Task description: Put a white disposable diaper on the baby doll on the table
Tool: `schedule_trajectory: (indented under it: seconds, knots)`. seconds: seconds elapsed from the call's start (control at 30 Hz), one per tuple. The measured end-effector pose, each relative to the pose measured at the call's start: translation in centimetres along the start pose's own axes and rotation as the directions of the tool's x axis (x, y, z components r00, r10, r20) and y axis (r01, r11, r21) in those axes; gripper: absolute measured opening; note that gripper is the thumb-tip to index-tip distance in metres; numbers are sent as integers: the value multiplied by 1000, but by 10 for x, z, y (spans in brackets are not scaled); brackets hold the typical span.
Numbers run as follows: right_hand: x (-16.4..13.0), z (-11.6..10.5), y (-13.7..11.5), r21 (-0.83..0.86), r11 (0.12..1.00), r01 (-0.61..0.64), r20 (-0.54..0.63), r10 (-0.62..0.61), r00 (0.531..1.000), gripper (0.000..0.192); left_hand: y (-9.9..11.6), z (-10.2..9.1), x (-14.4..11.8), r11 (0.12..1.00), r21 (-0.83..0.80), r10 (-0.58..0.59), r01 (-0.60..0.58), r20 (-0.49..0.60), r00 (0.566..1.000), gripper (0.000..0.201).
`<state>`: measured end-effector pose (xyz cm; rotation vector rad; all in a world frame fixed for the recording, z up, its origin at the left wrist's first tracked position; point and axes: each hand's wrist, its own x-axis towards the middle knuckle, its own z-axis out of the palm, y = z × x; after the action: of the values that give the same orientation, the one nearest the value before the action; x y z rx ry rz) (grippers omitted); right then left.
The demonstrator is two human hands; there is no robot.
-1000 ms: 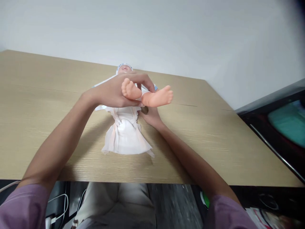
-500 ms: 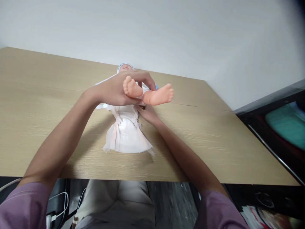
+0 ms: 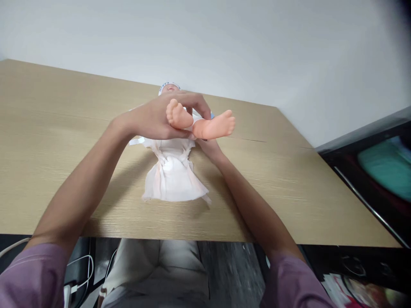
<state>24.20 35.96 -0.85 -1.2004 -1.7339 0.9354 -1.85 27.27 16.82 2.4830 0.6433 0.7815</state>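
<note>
A baby doll [image 3: 214, 126] lies on its back on the table [image 3: 305, 192], head toward the wall [image 3: 205, 47] and both bare feet up, pointing at the camera. The feet are smooth, pinkish and splayed, with small rounded toes. A white cap [image 3: 169, 85] with blue marks covers the top of its head; most of its body is hidden behind the hands. Below the feet, an open diaper [image 3: 175, 177] lies spread toward the near edge, white with pale pink along its sides, gathered at the middle and flaring at the near end.

The left hand [image 3: 160, 117] comes in from the side, back of the hand upward, wrist bent. Its thumb runs under the legs and its fingers arch over them, clamped around the ankles. The right hand [image 3: 210, 147] is lower, behind the feet, beside the diaper's far part; its fingers are hidden, so their state cannot be told. Both forearms angle inward from purple sleeves [image 3: 35, 273].
</note>
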Motion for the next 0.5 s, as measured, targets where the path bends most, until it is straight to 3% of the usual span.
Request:
schedule_trajectory:
  seconds: [0.17,0.33,0.5]
  knots:
    - [0,-14,9,73,996,-59,61,55,997,59,1,0,0,998,21,-51,51,-6,999,37]
    - [-10,-14,8,151,985,-87,287,41,957,63,-2,1,0,998,30,-51,52,-8,999,39]
    - [-9,-18,11,227,966,-122,226,70,972,64,-1,1,-1,999,16,-45,45,9,999,40]
